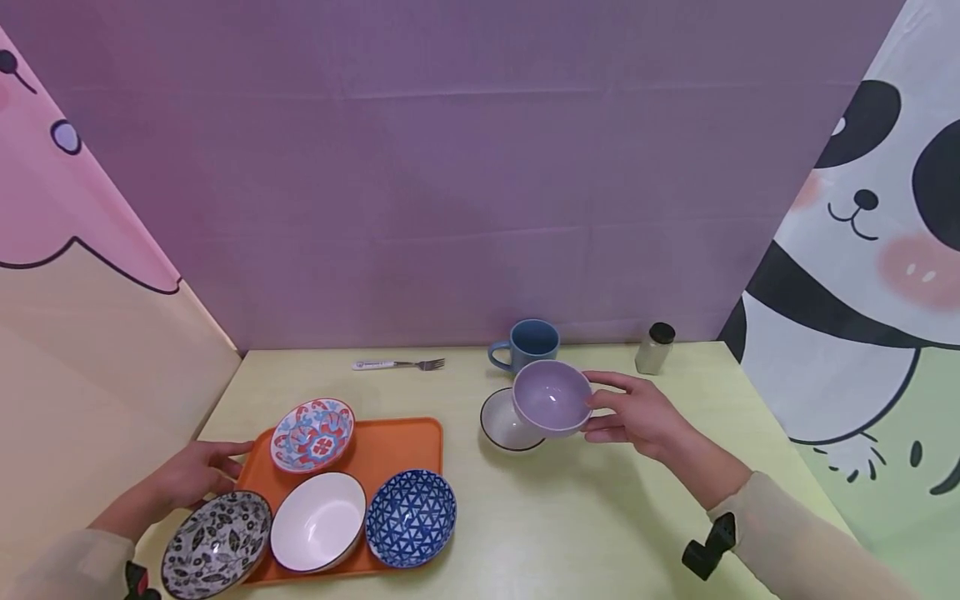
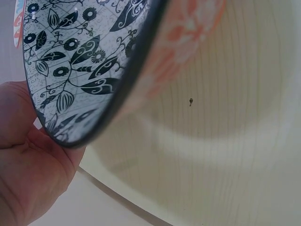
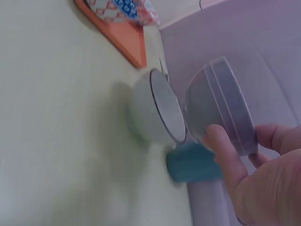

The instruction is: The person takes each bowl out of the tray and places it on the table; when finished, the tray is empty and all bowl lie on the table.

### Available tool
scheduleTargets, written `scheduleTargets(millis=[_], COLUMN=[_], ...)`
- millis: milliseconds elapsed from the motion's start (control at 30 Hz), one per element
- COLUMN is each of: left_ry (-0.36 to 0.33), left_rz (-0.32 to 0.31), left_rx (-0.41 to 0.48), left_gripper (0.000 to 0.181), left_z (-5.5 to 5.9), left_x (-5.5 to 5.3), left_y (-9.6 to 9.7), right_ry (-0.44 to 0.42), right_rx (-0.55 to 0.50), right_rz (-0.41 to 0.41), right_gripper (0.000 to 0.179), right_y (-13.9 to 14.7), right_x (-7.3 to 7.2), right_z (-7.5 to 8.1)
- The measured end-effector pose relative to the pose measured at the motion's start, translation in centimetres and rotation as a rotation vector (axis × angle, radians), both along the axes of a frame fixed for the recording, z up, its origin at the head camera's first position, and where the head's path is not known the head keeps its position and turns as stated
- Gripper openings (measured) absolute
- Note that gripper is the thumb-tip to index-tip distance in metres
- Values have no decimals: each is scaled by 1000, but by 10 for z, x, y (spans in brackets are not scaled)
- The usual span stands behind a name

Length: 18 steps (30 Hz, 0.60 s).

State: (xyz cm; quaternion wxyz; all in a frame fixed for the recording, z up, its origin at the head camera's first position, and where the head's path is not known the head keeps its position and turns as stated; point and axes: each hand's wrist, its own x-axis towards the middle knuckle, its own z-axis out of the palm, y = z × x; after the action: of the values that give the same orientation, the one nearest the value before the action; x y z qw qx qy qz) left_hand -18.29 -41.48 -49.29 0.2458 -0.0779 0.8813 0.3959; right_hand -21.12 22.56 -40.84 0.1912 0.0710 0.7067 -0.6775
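My right hand [image 1: 633, 414] grips a purple bowl [image 1: 551, 396] by its right side, fingers and thumb spread around its wall. The bowl is held above the table, partly over a white bowl with a dark rim [image 3: 160, 108]. In the head view it overlaps that white bowl. My left hand [image 1: 191, 477] is at the left edge of an orange tray [image 1: 397, 433], behind a black-and-white leaf-patterned bowl [image 1: 217, 546]. Its fingers look relaxed, with some of them hidden by that bowl. In the left wrist view the hand [image 2: 40, 165] lies beside the bowl's rim.
The tray also carries a red-and-blue patterned bowl [image 1: 312, 435], a white bowl [image 1: 318, 522] and a blue triangle-patterned bowl [image 1: 411, 518]. Behind stand a blue mug [image 1: 534, 342] and a black-capped shaker [image 1: 655, 348]. A fork [image 1: 397, 365] lies near the purple backdrop [image 1: 450, 167].
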Motion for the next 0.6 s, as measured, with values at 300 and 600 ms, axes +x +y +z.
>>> scheduleTargets(millis=[300,600], left_ry=[14,12], left_rz=[-7,-8], left_rx=[11,8], left_gripper=[71,71], left_z=[-3,-4], left_x=[1,0], left_y=[-3,-5], right_ry=[-15,-49], right_rx=[10,-42], right_rz=[-60,-106], right_gripper=[62,68], right_y=[33,53], right_x=[1,3], right_z=[-7,-25])
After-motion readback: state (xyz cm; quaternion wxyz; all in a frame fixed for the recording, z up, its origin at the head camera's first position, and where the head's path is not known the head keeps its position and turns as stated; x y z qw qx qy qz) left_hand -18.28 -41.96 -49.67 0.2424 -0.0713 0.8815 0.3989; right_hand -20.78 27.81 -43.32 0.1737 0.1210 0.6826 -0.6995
